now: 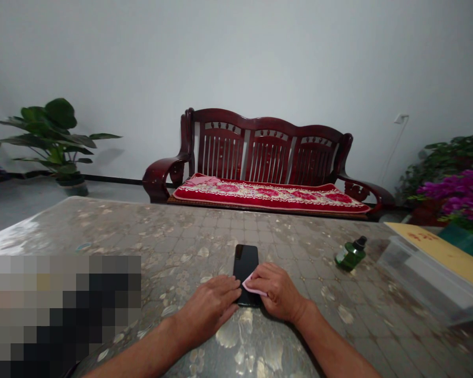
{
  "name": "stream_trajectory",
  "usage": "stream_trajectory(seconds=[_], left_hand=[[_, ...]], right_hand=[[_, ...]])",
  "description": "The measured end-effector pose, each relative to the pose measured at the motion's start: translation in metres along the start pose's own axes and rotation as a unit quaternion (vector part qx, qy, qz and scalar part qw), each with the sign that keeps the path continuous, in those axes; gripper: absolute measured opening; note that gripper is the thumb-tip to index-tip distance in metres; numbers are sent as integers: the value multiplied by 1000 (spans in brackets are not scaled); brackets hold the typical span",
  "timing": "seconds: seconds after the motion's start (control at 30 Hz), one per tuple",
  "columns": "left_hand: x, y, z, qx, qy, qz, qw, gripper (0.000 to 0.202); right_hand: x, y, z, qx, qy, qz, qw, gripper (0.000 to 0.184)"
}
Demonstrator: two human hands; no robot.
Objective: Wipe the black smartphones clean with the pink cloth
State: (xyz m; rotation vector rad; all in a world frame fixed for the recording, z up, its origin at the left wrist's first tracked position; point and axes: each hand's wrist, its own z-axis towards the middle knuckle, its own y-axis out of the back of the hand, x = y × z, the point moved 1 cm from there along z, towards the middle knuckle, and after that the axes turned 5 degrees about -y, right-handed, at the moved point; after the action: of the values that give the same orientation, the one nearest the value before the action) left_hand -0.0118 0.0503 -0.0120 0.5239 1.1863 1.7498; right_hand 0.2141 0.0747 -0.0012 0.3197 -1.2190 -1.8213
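Observation:
A black phone lies flat on the patterned table, screen up. My left hand rests flat beside the phone's near left edge, fingers stretched out and touching it. My right hand is closed on a small pink cloth and presses it on the phone's near end.
A small green bottle lies on its side to the right. A clear plastic box with a yellow sheet sits at the right edge. Behind the table stand a red wooden bench, a leafy plant and purple flowers.

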Motion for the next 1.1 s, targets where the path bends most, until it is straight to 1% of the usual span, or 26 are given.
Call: stream_trajectory(seconds=[0.17, 0.23, 0.3, 0.4, 0.6, 0.7, 0.83, 0.93, 1.0, 1.1], left_hand=[[2, -4, -2, -10, -3, 2, 1000, 22], [3, -4, -2, -8, -2, 2, 1000, 23], [2, -3, -1, -2, -1, 2, 1000, 23], [1, -1, 0, 9, -3, 4, 1000, 22], [3, -3, -1, -11, -6, 4, 1000, 20], [5, -7, -3, -3, -3, -2, 1000, 21], [9, -10, -4, 12, 2, -10, 1000, 21], [11, -9, -3, 26, 11, -29, 999, 21], [13, -7, -2, 43, 25, -55, 997, 25], [16, -2, 1, 67, 60, -116, 989, 29]], right_hand=[[-9, -2, 1, -51, -51, -36, 997, 30], [-6, -1, 2, -41, -39, -41, 998, 27], [0, 0, 2, -16, -12, -33, 999, 24], [7, 0, 2, 3, 9, -11, 1000, 24], [-1, -2, 2, -42, -23, -23, 999, 26], [1, 0, 1, -20, -10, -12, 1000, 24], [14, 1, 0, 24, 21, 24, 999, 21], [18, 0, 0, 31, 33, 51, 998, 21], [15, -1, 0, 10, 27, 69, 997, 23], [3, -1, 0, -70, -18, 81, 994, 27]])
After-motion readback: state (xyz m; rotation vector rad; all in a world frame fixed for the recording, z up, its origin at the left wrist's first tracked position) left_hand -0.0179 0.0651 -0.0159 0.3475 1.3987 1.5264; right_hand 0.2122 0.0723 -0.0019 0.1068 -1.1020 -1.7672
